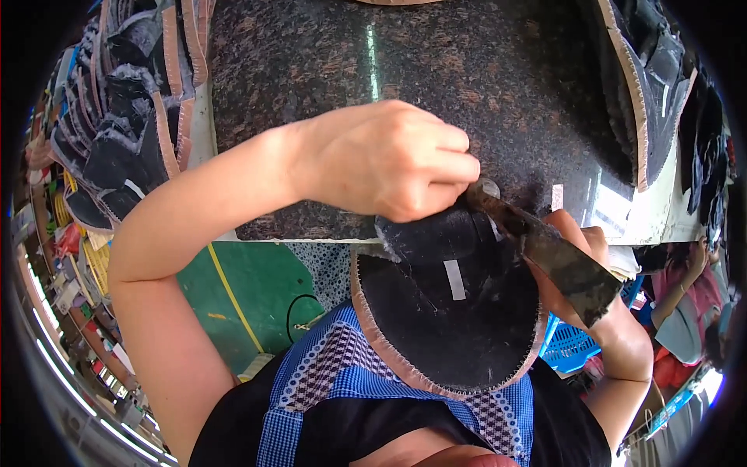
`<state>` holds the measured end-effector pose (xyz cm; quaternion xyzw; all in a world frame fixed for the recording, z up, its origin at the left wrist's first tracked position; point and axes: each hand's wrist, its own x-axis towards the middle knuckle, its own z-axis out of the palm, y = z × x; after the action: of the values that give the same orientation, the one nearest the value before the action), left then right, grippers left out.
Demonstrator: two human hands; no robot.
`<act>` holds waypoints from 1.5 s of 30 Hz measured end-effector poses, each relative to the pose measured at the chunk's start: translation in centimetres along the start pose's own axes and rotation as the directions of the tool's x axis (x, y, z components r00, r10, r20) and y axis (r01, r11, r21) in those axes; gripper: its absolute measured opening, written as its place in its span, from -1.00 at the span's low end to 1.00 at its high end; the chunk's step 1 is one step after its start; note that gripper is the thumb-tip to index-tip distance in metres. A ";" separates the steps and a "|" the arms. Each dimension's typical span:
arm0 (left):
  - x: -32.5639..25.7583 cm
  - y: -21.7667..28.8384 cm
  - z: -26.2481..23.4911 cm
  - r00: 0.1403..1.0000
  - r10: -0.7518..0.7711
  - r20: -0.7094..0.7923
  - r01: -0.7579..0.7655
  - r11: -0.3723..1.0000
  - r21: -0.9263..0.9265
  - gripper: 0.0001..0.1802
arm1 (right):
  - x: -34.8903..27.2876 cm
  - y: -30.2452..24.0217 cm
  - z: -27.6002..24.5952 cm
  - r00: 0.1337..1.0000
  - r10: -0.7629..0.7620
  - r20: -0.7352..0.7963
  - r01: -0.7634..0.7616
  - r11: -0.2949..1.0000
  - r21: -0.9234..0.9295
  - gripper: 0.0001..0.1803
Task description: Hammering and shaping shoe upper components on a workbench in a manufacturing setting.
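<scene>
Blue-checked apron: nearest, below the work.
Right hand: clamped on a worn metal tool.
Left hand: curled closed by the tool's round end; anything pinched is hidden.
Black stitched piece: between table edge and apron.
Speckled tabletop: beyond, similar pieces piled left.

The left arm bends at the elbow, its left hand curled, knuckles up. The right hand, partly hidden, has bent fingers.
</scene>
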<state>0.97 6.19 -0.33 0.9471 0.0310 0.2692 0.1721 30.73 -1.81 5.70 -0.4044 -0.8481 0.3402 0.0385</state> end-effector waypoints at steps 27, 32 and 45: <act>-0.8 3.2 1.2 0.852 -0.494 -0.171 0.453 0.861 -0.230 -0.79 | 2.4 1.3 0.4 0.984 -0.147 -0.099 0.152 0.987 0.045 -0.77; -0.4 4.8 1.0 0.859 -0.499 -0.118 0.496 0.867 -0.057 -0.80 | 3.7 0.1 -1.0 0.988 -0.147 -0.044 0.146 0.989 -0.029 -0.71; -0.9 5.7 1.6 0.790 -0.587 -0.175 0.573 0.809 -0.128 -0.75 | 3.1 0.1 0.0 0.987 0.136 -0.091 -0.119 0.978 0.172 -0.84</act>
<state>0.82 0.22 -0.11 0.8521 0.3285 0.3011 0.2745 28.75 0.43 4.95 -0.4703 -0.7860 0.3902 0.0932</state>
